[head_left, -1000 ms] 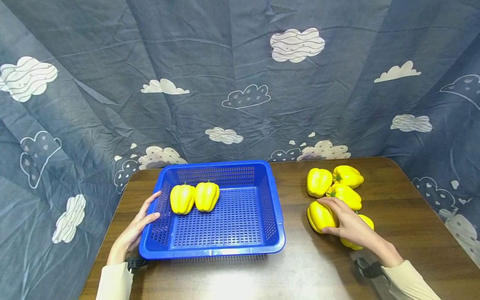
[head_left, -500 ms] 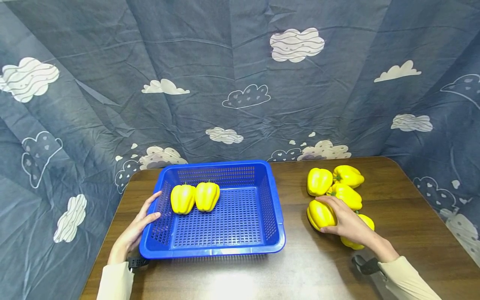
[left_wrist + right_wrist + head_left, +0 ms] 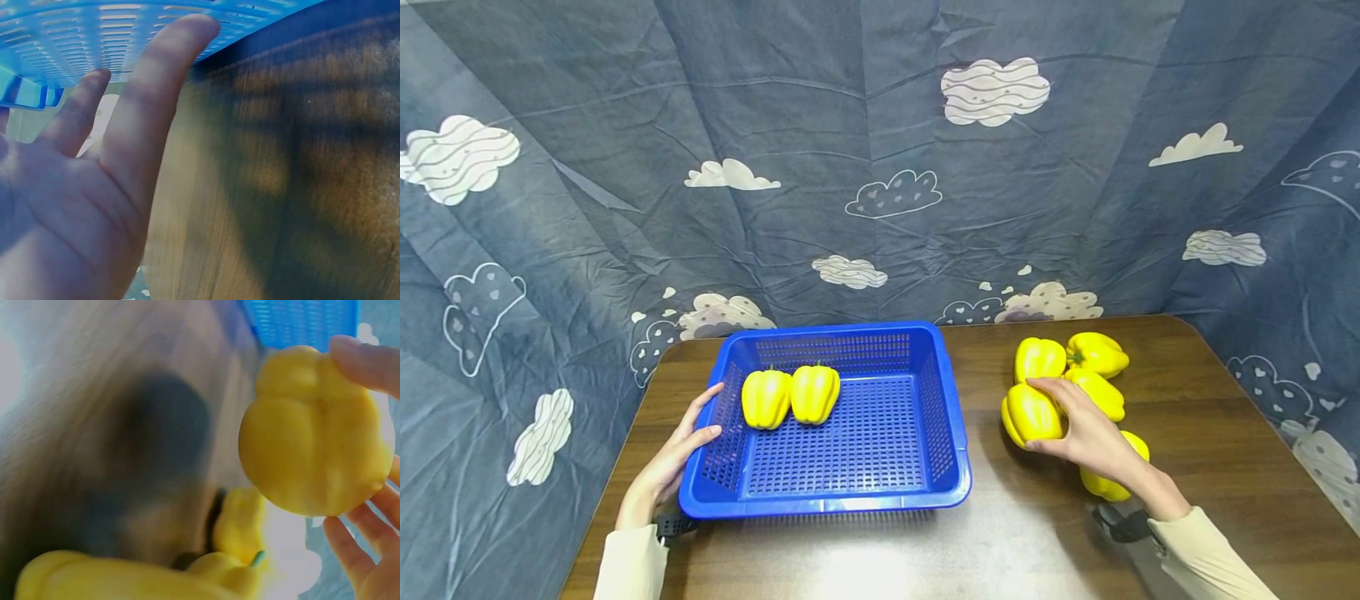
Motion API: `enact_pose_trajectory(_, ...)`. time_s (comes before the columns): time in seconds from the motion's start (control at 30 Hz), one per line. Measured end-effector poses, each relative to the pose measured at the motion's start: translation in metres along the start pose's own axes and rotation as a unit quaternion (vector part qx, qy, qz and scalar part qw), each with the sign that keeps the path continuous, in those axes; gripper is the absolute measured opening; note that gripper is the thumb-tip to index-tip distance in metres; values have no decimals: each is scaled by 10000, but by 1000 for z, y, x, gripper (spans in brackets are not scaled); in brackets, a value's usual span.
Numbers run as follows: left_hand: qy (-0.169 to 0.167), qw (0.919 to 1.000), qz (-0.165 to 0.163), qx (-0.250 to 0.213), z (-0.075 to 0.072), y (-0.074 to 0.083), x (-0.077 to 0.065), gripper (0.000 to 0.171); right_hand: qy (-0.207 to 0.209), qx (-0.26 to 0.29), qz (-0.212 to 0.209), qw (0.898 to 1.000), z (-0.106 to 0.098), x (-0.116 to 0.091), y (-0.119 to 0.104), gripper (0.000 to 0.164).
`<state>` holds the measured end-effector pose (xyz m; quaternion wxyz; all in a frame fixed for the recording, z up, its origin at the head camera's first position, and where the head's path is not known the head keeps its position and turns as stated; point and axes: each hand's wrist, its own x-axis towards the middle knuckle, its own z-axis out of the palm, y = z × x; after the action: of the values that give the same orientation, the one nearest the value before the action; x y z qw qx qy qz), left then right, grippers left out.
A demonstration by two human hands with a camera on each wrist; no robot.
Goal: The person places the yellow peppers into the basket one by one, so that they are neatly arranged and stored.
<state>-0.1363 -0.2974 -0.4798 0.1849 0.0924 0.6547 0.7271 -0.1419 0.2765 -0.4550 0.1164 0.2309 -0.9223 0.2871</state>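
Observation:
My right hand (image 3: 1093,433) grips a yellow bell pepper (image 3: 1028,414) between thumb and fingers. That same pepper (image 3: 312,434), seen close in the right wrist view, is off the table and casts a shadow. At the left, my left hand (image 3: 662,467) touches the side of a blue plastic basket (image 3: 820,504). The left wrist view has its thumb (image 3: 153,94) and a finger stretched straight against the perforated wall. Inside the basket, two yellow bell peppers (image 3: 765,400) stand side by side towards the left.
Several other yellow bell peppers (image 3: 1097,354) lie at the table's right, one (image 3: 1116,475) partly behind my right wrist. The brown wooden table (image 3: 1000,533) ends at the back against a grey-blue cloth (image 3: 895,125) printed with clouds.
The right hand has raised its bell pepper and moved slightly left, away from the others. The left hand and basket look the same.

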Motion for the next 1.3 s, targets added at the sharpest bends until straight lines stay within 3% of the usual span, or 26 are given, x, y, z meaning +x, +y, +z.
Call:
enact_pose_trajectory(0.33, -56, 9999, 12, -103, -1, -1, 0, 60, 420, 397, -251, 9980, -7, 25, -23, 87)
enact_pose_trajectory(0.57, -74, 9999, 26, -107, -1, -1, 0, 60, 328, 997, -179, 9943, -8, 46, -49, 87)
enact_pose_trajectory(0.97, 21, 10000, 13, -41, 0, -1, 0, 60, 247, 1767, -500, 9827, 7, 74, -76, 84)
enact_pose_trajectory(1.3, 186, 9996, -110, 205, 1, 1, 1, 61, 127, 1732, -385, 9841, 18, 92, -95, 85)
